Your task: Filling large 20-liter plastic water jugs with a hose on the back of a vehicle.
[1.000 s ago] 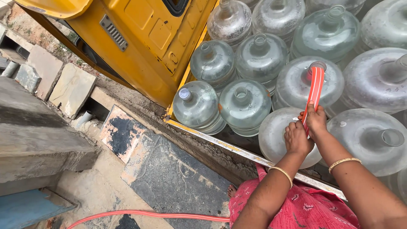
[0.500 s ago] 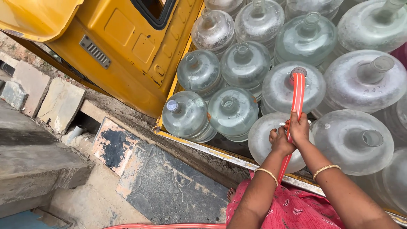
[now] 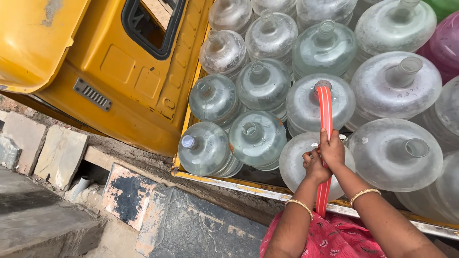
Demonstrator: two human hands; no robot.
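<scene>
Hose (image 3: 326, 114), red-striped and probably soft and light, sits clamped in both hands, left hand (image 3: 313, 166) and right hand (image 3: 332, 150), its end in a clear water jug (image 3: 306, 102).

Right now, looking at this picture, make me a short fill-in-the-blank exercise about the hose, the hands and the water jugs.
1. Both hands, the left hand and the right hand, grip a flat hose coloured ____.
2. The end of the hose sits in the ____ of a clear water jug.
3. The jugs stand in the bed of a vehicle painted ____.
4. Each wrist wears a ____-coloured bangle.

Missing words: red; neck; yellow; gold
</scene>
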